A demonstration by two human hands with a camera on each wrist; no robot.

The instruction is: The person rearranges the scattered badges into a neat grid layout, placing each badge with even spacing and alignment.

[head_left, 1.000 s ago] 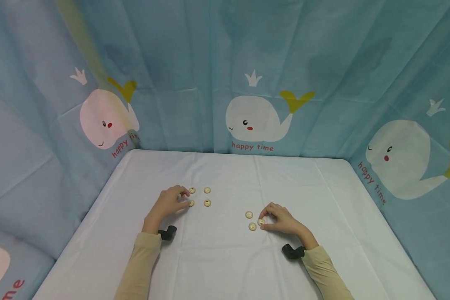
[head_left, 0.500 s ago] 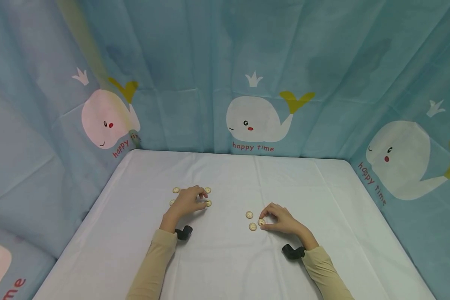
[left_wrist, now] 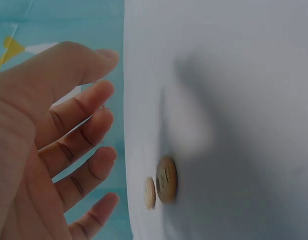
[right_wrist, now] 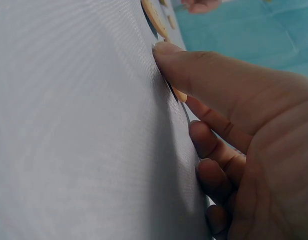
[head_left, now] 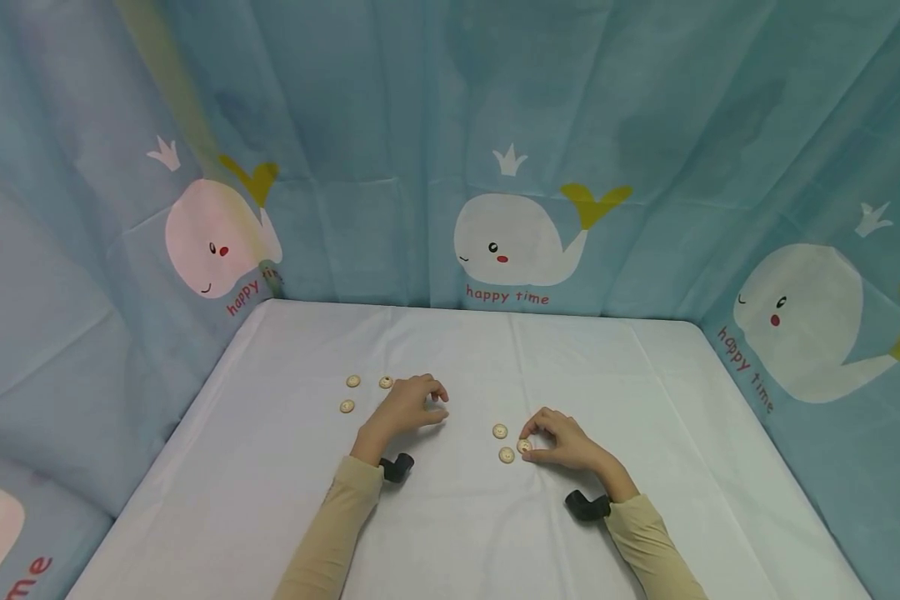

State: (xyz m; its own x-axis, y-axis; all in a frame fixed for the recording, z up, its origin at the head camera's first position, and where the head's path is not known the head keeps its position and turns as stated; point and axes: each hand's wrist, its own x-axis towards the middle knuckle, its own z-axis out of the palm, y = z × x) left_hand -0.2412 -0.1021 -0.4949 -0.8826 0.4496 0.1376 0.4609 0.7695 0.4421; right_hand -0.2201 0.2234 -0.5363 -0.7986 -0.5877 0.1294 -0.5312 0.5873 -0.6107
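Note:
Several round, pale tan buttons lie on the white tablecloth in two groups. My left hand [head_left: 408,404] hovers over the right part of the left group, thumb and fingers apart with nothing between them. Left of it show an upper-left button [head_left: 353,381], a lower-left button [head_left: 347,406] and a half-free button [head_left: 386,382] beside the fingers. Two buttons, one of them a nearer button [left_wrist: 167,180], stand out below the fingers in the left wrist view. My right hand [head_left: 567,442] pinches a button [head_left: 524,447] at its edges, down at the cloth.
Two more buttons, an upper one [head_left: 500,431] and a lower one [head_left: 506,455], lie just left of the right hand. A blue curtain [head_left: 390,233] with whale prints surrounds the table [head_left: 450,533]. Each wrist carries a black camera mount [head_left: 587,505].
My left hand has swept to the right across the left group, uncovering buttons on the left and covering those on the right. The right hand stays at its button.

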